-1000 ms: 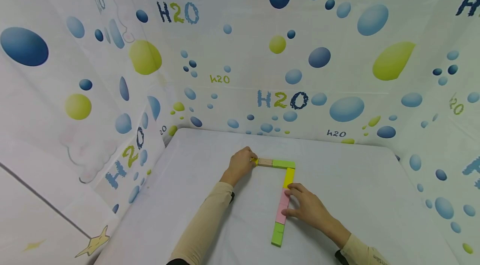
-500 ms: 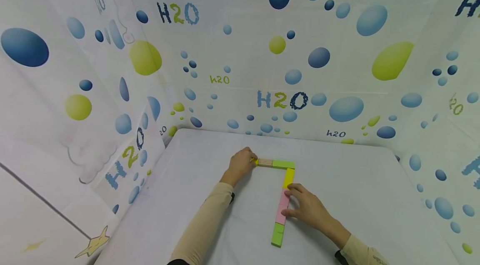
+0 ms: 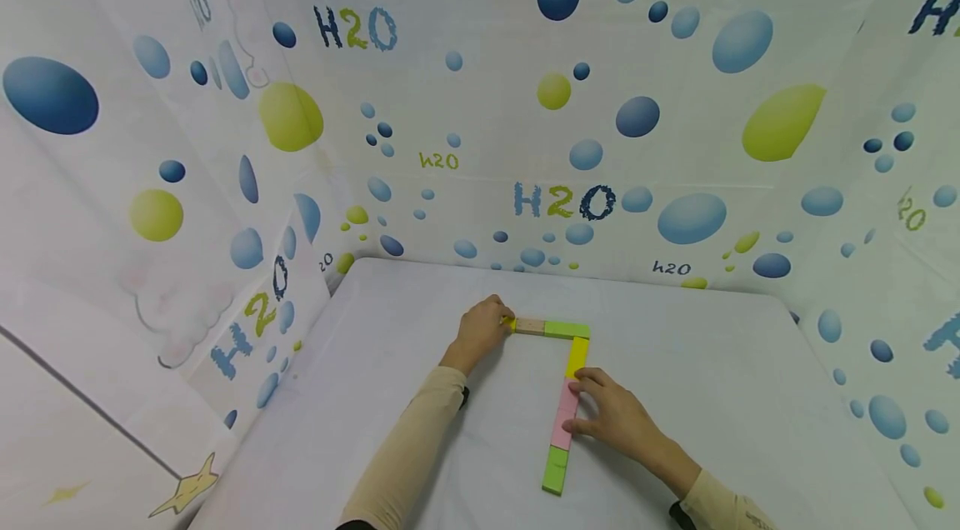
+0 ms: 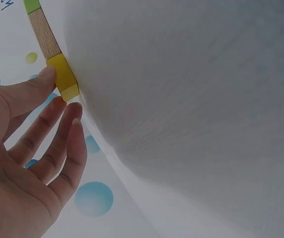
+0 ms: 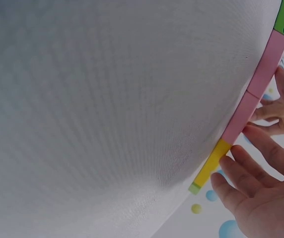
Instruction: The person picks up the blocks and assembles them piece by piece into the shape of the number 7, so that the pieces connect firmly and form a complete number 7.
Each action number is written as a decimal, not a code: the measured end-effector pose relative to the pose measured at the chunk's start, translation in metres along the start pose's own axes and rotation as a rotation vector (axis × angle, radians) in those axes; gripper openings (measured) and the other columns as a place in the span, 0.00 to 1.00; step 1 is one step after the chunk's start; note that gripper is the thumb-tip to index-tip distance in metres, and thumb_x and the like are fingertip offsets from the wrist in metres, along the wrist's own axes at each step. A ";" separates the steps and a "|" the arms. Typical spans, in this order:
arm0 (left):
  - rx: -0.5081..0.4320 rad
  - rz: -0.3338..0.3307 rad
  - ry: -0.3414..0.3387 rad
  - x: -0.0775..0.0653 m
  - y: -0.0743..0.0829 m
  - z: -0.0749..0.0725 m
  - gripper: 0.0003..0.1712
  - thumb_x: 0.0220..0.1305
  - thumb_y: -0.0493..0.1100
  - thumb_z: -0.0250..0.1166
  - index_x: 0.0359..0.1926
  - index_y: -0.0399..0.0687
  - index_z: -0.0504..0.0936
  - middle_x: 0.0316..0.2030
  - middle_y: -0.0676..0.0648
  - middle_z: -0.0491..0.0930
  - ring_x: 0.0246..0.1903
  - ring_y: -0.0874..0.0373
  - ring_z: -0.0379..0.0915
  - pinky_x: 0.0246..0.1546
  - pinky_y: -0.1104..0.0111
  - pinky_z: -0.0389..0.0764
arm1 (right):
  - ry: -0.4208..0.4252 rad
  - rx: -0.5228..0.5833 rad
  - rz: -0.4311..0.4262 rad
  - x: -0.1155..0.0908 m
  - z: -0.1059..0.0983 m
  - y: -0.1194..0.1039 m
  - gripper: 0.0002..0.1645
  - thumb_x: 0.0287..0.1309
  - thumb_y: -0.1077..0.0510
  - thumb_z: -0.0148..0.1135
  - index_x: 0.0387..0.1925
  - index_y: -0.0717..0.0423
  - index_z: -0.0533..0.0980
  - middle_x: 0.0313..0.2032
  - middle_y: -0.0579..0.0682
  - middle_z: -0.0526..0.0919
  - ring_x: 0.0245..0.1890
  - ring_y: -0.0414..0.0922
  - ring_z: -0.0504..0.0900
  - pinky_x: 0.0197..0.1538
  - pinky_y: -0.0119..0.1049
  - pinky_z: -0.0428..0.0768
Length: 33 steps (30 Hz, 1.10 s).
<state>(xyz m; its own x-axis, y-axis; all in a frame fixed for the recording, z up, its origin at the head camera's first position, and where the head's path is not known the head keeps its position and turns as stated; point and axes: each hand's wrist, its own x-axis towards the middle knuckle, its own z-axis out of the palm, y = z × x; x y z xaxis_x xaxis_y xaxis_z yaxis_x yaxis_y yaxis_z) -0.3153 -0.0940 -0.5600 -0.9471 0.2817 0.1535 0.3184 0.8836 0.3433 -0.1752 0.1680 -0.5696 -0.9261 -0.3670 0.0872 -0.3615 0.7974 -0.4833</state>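
Note:
A row of coloured blocks lies on the white table, bent at a corner. From its left end run a yellow block (image 4: pixel 62 72), a plain wooden block (image 3: pixel 530 327) and a green block (image 3: pixel 567 330). Toward the front come another yellow block (image 3: pixel 577 357), two pink blocks (image 5: pixel 240 118) and a green block (image 3: pixel 555 470). My left hand (image 3: pixel 480 332) pinches the left-end yellow block, thumb on its side and index fingertip at its end. Along the right side of the front-running row, my right hand (image 3: pixel 618 422) touches the pink and yellow blocks with thumb and loosely extended fingers.
The white cloth-covered table (image 3: pixel 705 363) reaches back to a white curtain (image 3: pixel 480 113) printed with blue and green drops and H2O lettering. Similar curtain hangs at both sides.

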 end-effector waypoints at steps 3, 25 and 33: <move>0.006 -0.003 -0.003 0.000 0.001 0.001 0.14 0.66 0.43 0.74 0.52 0.48 0.91 0.48 0.49 0.81 0.48 0.54 0.82 0.47 0.60 0.85 | 0.001 -0.001 -0.001 0.000 0.000 0.001 0.44 0.45 0.35 0.83 0.60 0.54 0.82 0.64 0.50 0.77 0.63 0.52 0.79 0.63 0.53 0.80; -0.083 -0.034 0.068 -0.003 0.003 -0.007 0.13 0.78 0.43 0.61 0.49 0.44 0.90 0.46 0.49 0.84 0.46 0.52 0.83 0.48 0.58 0.86 | -0.027 -0.044 0.038 0.007 -0.006 0.000 0.40 0.51 0.33 0.78 0.58 0.52 0.84 0.62 0.49 0.79 0.60 0.50 0.81 0.63 0.52 0.80; -0.076 -0.030 0.096 -0.008 0.003 -0.009 0.12 0.76 0.42 0.63 0.51 0.44 0.89 0.49 0.47 0.84 0.50 0.50 0.83 0.52 0.57 0.85 | -0.007 -0.058 0.036 0.011 -0.010 0.000 0.33 0.52 0.36 0.79 0.53 0.52 0.86 0.58 0.49 0.82 0.57 0.49 0.82 0.62 0.52 0.81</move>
